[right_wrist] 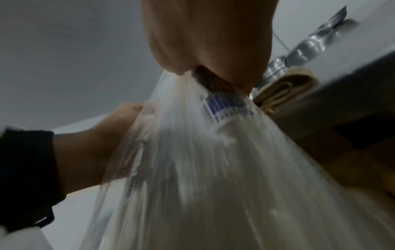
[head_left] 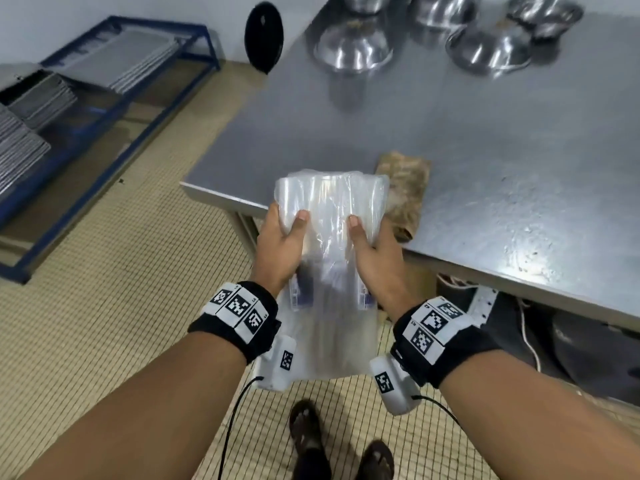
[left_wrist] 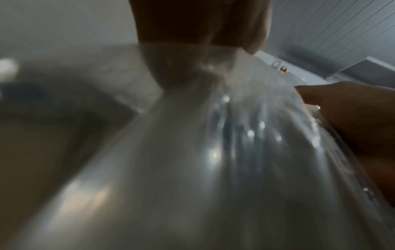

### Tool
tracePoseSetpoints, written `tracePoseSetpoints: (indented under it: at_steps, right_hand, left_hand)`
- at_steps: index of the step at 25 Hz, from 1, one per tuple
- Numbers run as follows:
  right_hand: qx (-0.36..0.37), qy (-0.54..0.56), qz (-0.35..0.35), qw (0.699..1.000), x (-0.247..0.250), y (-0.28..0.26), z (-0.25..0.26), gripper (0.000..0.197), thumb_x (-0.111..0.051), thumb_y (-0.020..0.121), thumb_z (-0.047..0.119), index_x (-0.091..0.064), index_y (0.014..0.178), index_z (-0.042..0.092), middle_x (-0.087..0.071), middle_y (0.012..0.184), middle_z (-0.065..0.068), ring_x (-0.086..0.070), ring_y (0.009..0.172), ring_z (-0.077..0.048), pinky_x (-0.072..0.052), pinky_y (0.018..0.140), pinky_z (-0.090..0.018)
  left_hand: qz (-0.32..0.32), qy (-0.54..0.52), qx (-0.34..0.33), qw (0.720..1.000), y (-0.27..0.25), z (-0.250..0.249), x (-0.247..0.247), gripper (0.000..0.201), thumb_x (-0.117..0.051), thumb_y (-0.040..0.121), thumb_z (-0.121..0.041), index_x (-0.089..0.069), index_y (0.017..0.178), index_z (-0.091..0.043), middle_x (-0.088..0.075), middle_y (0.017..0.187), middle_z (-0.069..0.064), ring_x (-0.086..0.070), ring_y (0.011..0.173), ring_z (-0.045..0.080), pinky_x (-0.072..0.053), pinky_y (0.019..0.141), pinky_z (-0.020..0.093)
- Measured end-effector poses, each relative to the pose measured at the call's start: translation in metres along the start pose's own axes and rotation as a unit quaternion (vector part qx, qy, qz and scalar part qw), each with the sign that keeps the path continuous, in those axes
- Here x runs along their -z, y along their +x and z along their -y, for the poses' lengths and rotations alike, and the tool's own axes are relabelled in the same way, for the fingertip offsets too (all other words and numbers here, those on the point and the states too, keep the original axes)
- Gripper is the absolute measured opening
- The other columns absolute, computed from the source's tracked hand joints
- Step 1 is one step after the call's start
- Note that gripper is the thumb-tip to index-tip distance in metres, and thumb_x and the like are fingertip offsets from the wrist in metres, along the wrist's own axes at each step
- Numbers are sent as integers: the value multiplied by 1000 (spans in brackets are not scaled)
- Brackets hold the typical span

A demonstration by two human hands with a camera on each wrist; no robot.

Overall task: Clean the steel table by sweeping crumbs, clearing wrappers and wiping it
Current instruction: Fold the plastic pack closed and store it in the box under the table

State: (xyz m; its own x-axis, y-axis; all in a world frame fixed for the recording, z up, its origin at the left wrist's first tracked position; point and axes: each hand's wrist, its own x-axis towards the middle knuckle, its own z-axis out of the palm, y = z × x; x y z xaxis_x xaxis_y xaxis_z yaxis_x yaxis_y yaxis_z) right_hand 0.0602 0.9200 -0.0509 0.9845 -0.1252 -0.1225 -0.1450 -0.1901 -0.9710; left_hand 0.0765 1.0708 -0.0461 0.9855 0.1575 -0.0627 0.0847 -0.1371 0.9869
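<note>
A clear plastic wrapper (head_left: 329, 216) with a blue printed label hangs in front of the near corner of the steel table (head_left: 485, 140). My left hand (head_left: 284, 233) grips its left side, thumb on top. My right hand (head_left: 370, 244) grips its right side the same way. In the left wrist view the wrapper (left_wrist: 213, 152) fills the frame, blurred, under my left hand (left_wrist: 198, 25). In the right wrist view my right hand (right_wrist: 209, 42) pinches the wrapper (right_wrist: 213, 169) near the blue label. A folded brown cloth (head_left: 405, 188) lies on the table just right of the wrapper.
Several upturned steel bowls (head_left: 353, 46) stand at the table's far end. A blue metal rack (head_left: 104, 109) with stacked trays sits on the floor to the left. A black round object (head_left: 264, 36) leans against the wall. Dark items lie under the table (head_left: 554, 341).
</note>
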Motion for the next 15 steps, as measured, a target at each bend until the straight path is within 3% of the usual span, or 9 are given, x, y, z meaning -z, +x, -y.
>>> tracePoseSetpoints:
  at_steps: [1,3,6,9,12,15]
  right_hand:
    - [-6,-3,8,1000,-2,-9,-16,38,-48,95,51,-45,127,30,-61,119,14,-59,108,-4,-45,96,-28]
    - [-16,11,25,999,-4,-23,-46,32,-51,95,47,-46,124,32,-62,114,18,-60,104,3,-48,94,-24]
    - [-44,-1,37,998,-10,-28,-87,39,-52,95,46,-49,128,24,-64,110,14,-62,98,5,-52,87,-22]
    - [-65,-31,38,997,-13,-16,-128,39,-50,96,46,-49,126,22,-62,108,14,-62,99,-2,-48,80,-15]
    - [-74,-59,24,995,-20,9,-173,38,-48,95,52,-49,123,25,-62,114,10,-60,108,-13,-47,96,-31]
    - [-81,-72,10,994,-25,31,-211,55,-44,94,56,-44,136,21,-60,129,2,-55,119,-18,-40,103,-32]
  left_hand:
    - [-6,-6,0,1000,-13,16,0,30,-52,100,-25,-49,129,-21,-66,114,-5,-68,97,7,-58,82,32]
    - [-17,-3,-1,1000,-34,47,-1,31,-51,100,-23,-47,131,-21,-64,117,-3,-67,100,9,-58,77,28]
    - [-28,1,19,999,-49,88,-5,31,-53,99,-30,-47,129,-28,-64,119,-3,-67,105,13,-59,82,38]
    - [-18,12,43,999,-36,133,-18,34,-53,99,-28,-47,132,-20,-64,120,0,-67,106,16,-59,82,36]
    - [5,33,33,999,-12,175,-31,42,-53,98,-30,-45,138,-19,-64,123,0,-65,109,12,-57,86,32]
    - [24,53,38,998,12,208,-45,39,-51,100,-27,-45,137,-18,-64,118,-5,-66,102,5,-57,86,30]
